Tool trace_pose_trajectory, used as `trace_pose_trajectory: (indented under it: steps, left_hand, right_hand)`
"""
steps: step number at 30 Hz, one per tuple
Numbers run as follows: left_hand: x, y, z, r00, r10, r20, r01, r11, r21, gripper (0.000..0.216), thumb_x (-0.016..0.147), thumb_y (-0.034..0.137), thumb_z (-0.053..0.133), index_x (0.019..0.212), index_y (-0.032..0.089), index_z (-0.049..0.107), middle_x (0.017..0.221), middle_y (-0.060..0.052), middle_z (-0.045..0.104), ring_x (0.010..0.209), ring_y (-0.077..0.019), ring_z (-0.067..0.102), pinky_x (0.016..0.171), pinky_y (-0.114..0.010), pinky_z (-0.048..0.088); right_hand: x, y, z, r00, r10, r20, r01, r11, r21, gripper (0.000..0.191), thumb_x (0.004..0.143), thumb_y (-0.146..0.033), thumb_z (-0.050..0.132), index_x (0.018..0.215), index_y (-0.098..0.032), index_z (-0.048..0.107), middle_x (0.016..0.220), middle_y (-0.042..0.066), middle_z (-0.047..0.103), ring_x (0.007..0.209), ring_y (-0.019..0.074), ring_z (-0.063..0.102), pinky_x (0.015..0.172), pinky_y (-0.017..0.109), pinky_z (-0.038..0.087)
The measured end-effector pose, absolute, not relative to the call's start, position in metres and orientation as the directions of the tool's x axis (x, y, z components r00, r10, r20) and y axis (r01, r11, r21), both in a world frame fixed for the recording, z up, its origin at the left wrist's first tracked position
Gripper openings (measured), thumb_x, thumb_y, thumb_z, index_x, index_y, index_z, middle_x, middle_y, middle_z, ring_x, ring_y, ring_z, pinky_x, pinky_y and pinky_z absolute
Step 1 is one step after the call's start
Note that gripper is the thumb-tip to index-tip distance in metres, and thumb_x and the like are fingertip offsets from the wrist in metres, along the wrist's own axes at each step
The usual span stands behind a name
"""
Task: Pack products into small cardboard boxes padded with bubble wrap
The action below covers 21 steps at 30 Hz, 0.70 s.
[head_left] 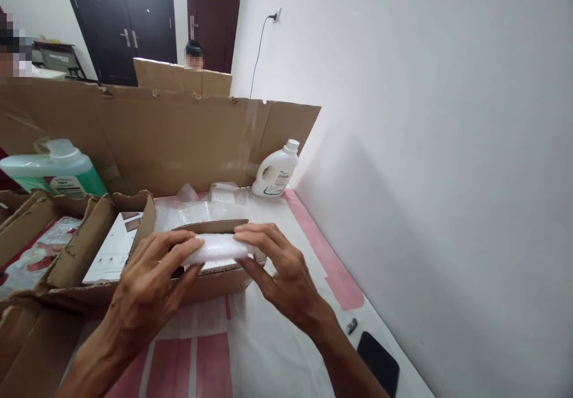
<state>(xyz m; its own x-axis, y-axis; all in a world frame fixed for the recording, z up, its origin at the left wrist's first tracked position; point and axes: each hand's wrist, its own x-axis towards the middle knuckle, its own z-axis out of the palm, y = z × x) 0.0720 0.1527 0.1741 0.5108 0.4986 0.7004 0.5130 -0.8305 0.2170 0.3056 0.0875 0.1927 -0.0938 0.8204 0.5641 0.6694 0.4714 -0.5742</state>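
My left hand (154,278) and my right hand (277,270) both grip a white wrapped bundle (217,247), one at each end, fingers curled over its top. The bundle sits in the opening of a small cardboard box (210,284) on the table. Its lower part is hidden inside the box. Clear bubble wrap (188,212) lies just behind the box.
A white detergent bottle (275,172) stands at the back by the wall. A green-liquid jug (54,168) and open cartons (76,249) with a white booklet (114,246) are on the left. A black phone (378,362) lies near right. Tall cardboard (179,135) screens the back; people sit beyond.
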Motion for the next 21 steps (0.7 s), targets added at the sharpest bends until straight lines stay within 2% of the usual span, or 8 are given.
trace_pose_trajectory:
  steps: [4,6,8,10,13,16,18,21]
  left_hand:
    - [0.068,0.188,0.156,0.585,0.489,0.648,0.552,-0.825,0.124,0.024,0.098,0.035,0.053,0.112,0.025,0.07,0.112,-0.007,0.07,0.099,-0.0248,0.067,0.086,-0.043,0.058]
    - [0.062,0.194,0.144,0.634,0.487,0.6,0.514,-0.846,0.143,0.024,0.098,0.038,0.054,0.107,0.026,0.073,0.107,-0.006,0.072,0.094,-0.0235,0.069,0.08,-0.04,0.059]
    - [0.057,0.195,0.135,0.649,0.505,0.569,0.486,-0.851,0.201,0.024,0.098,0.04,0.055,0.106,0.028,0.074,0.107,-0.005,0.072,0.095,-0.0224,0.07,0.082,-0.038,0.059]
    - [0.054,0.194,0.133,0.618,0.538,0.573,0.483,-0.835,0.263,0.024,0.098,0.04,0.056,0.111,0.028,0.073,0.112,-0.005,0.071,0.101,-0.0221,0.069,0.089,-0.038,0.058]
    - [0.055,0.19,0.134,0.543,0.599,0.588,0.533,-0.787,0.309,0.029,0.098,0.04,0.055,0.122,0.026,0.067,0.118,-0.005,0.067,0.11,-0.0221,0.067,0.099,-0.039,0.054]
    - [0.058,0.186,0.137,0.514,0.618,0.595,0.571,-0.764,0.301,0.031,0.097,0.042,0.057,0.122,0.025,0.066,0.114,-0.005,0.065,0.107,-0.0226,0.066,0.097,-0.039,0.054]
    - [0.061,0.182,0.137,0.517,0.595,0.615,0.557,-0.78,0.286,0.029,0.098,0.041,0.057,0.119,0.025,0.067,0.112,-0.005,0.066,0.105,-0.0228,0.066,0.095,-0.039,0.054]
    - [0.065,0.175,0.134,0.599,0.54,0.591,0.522,-0.823,0.223,0.029,0.099,0.044,0.054,0.116,0.028,0.071,0.11,-0.004,0.071,0.099,-0.0222,0.068,0.086,-0.037,0.055]
  right_hand:
    - [0.31,0.128,0.157,-0.204,0.847,0.491,0.709,0.473,-0.523,0.023,0.099,-0.02,0.058,0.117,-0.027,0.071,0.113,0.007,0.072,0.11,0.0251,0.065,0.1,0.047,0.054]
    - [0.315,0.129,0.143,-0.279,0.886,0.371,0.704,0.451,-0.548,0.027,0.097,-0.016,0.059,0.118,-0.025,0.072,0.114,0.008,0.072,0.109,0.0247,0.065,0.098,0.045,0.054]
    - [0.322,0.123,0.141,-0.337,0.903,0.267,0.658,0.429,-0.619,0.029,0.095,-0.019,0.063,0.123,-0.025,0.07,0.12,0.007,0.07,0.111,0.0239,0.066,0.099,0.043,0.054]
    - [0.328,0.118,0.148,-0.319,0.92,0.228,0.592,0.381,-0.71,0.031,0.094,-0.028,0.069,0.124,-0.025,0.07,0.124,0.006,0.069,0.112,0.0229,0.066,0.095,0.038,0.055]
    - [0.332,0.124,0.162,-0.155,0.964,0.214,0.554,0.264,-0.789,0.022,0.098,-0.036,0.063,0.112,-0.024,0.074,0.112,0.003,0.073,0.098,0.02,0.068,0.08,0.031,0.055]
    - [0.329,0.145,0.166,-0.132,0.969,0.211,0.618,0.246,-0.746,0.019,0.1,-0.03,0.058,0.102,-0.023,0.076,0.1,0.002,0.075,0.088,0.0188,0.068,0.08,0.032,0.051]
    - [0.324,0.158,0.163,-0.212,0.956,0.203,0.655,0.293,-0.696,0.014,0.095,-0.029,0.066,0.104,-0.023,0.076,0.102,0.002,0.075,0.088,0.0193,0.067,0.08,0.032,0.051]
    - [0.317,0.168,0.155,-0.307,0.932,0.193,0.698,0.358,-0.62,0.027,0.083,-0.032,0.081,0.108,-0.024,0.075,0.106,0.003,0.074,0.092,0.0221,0.067,0.08,0.032,0.05]
